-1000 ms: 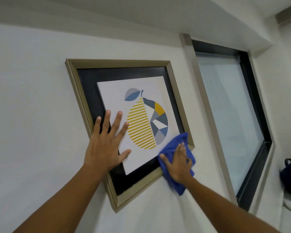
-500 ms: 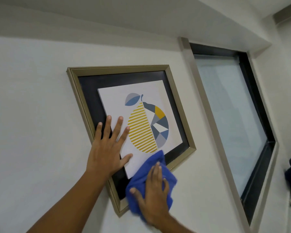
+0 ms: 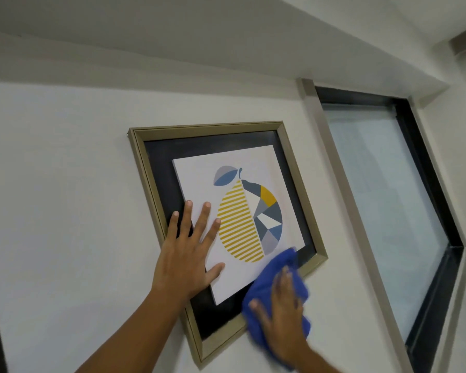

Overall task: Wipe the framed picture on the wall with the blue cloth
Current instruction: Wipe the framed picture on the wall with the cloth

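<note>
Fingers (image 3: 203, 219) of your left hand (image 3: 184, 261) are spread flat on the framed picture (image 3: 253, 184) on the wall (image 3: 65, 184), over its left side. Your right hand (image 3: 281, 316) lies open, palm pressing the blue cloth (image 3: 275, 275) on the frame's lower right edge, beside the window (image 3: 382, 197).

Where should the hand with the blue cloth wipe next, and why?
Probably sideways along the frame's bottom edge toward its lower corner. The right hand presses the blue cloth flat on the lower edge of the framed picture, while the left hand lies spread on the print, steadying it. The corner below looks not yet reached.
</note>
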`<state>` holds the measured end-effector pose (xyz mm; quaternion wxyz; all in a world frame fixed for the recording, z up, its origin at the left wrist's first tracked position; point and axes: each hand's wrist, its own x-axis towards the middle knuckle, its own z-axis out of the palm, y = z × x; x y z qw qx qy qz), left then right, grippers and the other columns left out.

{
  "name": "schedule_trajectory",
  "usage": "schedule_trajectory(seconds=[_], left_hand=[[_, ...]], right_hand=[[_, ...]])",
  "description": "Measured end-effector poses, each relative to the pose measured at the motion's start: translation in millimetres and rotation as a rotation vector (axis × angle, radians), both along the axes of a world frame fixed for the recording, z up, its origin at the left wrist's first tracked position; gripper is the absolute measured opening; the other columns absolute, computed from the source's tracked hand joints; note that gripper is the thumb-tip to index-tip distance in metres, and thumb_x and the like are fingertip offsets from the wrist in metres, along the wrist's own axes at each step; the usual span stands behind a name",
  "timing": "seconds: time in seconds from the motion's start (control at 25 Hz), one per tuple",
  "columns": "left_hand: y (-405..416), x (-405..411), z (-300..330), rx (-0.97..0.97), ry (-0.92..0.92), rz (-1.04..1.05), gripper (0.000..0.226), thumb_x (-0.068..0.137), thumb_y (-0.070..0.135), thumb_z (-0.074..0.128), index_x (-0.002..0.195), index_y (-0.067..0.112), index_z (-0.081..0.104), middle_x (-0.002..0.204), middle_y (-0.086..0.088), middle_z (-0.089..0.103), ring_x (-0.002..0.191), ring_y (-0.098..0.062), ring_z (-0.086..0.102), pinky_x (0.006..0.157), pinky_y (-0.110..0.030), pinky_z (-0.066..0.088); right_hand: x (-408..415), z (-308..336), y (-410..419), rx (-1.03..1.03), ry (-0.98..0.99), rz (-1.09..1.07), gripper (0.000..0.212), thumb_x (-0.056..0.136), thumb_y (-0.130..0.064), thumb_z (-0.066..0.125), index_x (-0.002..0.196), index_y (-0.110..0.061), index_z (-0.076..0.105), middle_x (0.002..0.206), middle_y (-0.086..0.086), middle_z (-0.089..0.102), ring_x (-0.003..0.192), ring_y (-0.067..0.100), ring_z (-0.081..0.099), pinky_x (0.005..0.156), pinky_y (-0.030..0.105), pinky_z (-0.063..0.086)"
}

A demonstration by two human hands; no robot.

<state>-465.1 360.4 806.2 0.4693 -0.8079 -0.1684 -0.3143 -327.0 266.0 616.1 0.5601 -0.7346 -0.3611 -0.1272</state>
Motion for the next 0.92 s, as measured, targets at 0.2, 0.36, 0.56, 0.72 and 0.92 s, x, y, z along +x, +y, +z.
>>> schedule_trajectory(seconds=[0.2, 0.36, 0.56, 0.72, 0.92], left_hand=[[0.7, -2.7, -3.2, 0.018, 0.01, 0.012, 0.094, 0.083, 0.075, 0.033, 0.156, 0.021, 0.004, 0.165, -0.016, -0.004, 0.148, -0.045, -0.01, 0.12, -0.061, 0.006], [-1.7, -3.0, -5.0, 0.038, 0.001, 0.043, 0.094, 0.085, 0.075, 0.025, 0.154, 0.022, -0.01, 0.163, -0.016, -0.017, 0.146, -0.045, -0.019, 0.12, -0.06, 0.0], [-2.6, -0.9, -3.2, 0.034, 0.001, 0.021, 0.093, 0.085, 0.076, 0.021, 0.154, 0.023, -0.01, 0.163, -0.016, -0.017, 0.146, -0.046, -0.019, 0.12, -0.06, 0.003], [-6.0, 0.6, -10.1, 0.027, -0.017, 0.01, 0.093, 0.083, 0.073, 0.033, 0.156, 0.022, 0.003, 0.165, -0.015, -0.008, 0.148, -0.047, -0.01, 0.119, -0.061, 0.006], [-18.3, 3.6, -18.0, -0.06, -0.003, 0.022, 0.092, 0.085, 0.069, 0.038, 0.155, 0.02, 0.006, 0.165, -0.016, -0.007, 0.149, -0.042, -0.008, 0.119, -0.061, 0.004]], right_hand=[[-77.7, -9.1, 30.5, -0.173, -0.085, 0.065, 0.1, 0.076, -0.085, 0.002, 0.14, -0.019, 0.043, 0.151, 0.006, 0.042, 0.135, 0.027, 0.04, 0.1, 0.045, 0.044], [14.5, -8.8, 0.9, -0.066, -0.131, -0.103, 0.113, 0.067, -0.091, -0.003, 0.154, -0.02, 0.001, 0.164, 0.004, -0.007, 0.149, 0.019, 0.0, 0.119, 0.041, 0.005], [123.1, 20.1, -20.8, -0.058, 0.153, -0.229, 0.091, 0.087, -0.072, 0.024, 0.152, -0.009, 0.011, 0.163, 0.013, 0.01, 0.148, 0.032, 0.014, 0.116, 0.055, 0.02], [41.0, 0.7, -2.2, 0.125, 0.145, -0.181, 0.089, 0.09, -0.068, 0.035, 0.15, -0.005, 0.018, 0.159, 0.019, 0.024, 0.147, 0.032, 0.019, 0.119, 0.044, 0.018], [-107.6, -24.5, 4.4, -0.02, -0.323, 0.202, 0.073, 0.095, -0.062, 0.019, 0.152, -0.015, 0.018, 0.162, 0.009, 0.019, 0.148, 0.026, 0.015, 0.116, 0.042, 0.017]])
